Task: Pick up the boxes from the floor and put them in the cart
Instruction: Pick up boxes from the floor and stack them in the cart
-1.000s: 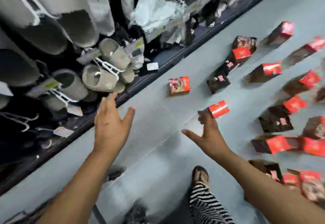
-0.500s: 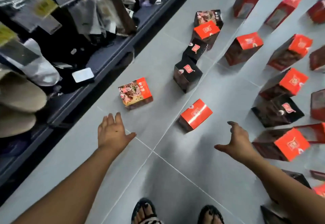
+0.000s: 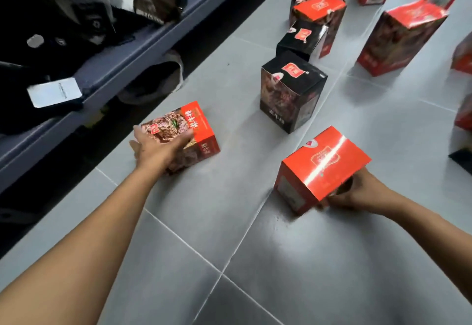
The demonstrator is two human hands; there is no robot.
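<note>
Down on the floor (image 3: 229, 235) beside the shelf (image 3: 122, 69), your left hand (image 3: 155, 149) straddles the flat picture-front box (image 3: 201, 130), thumb across its face, fingers (image 3: 136, 133) at the shelf-side edge. Your right hand (image 3: 357, 192) curls round the end of the red box (image 3: 324, 163), tilting it. One box per hand likely saves trips. No cart in view.

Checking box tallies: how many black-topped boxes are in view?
2: one black-topped box upright at centre, another just behind it. A dark corner at the right edge may be a third.

Grey tiled floor (image 3: 229, 260), dark blue shelf (image 3: 122, 69) at left, white tag (image 3: 55, 92) near its edge.
</note>
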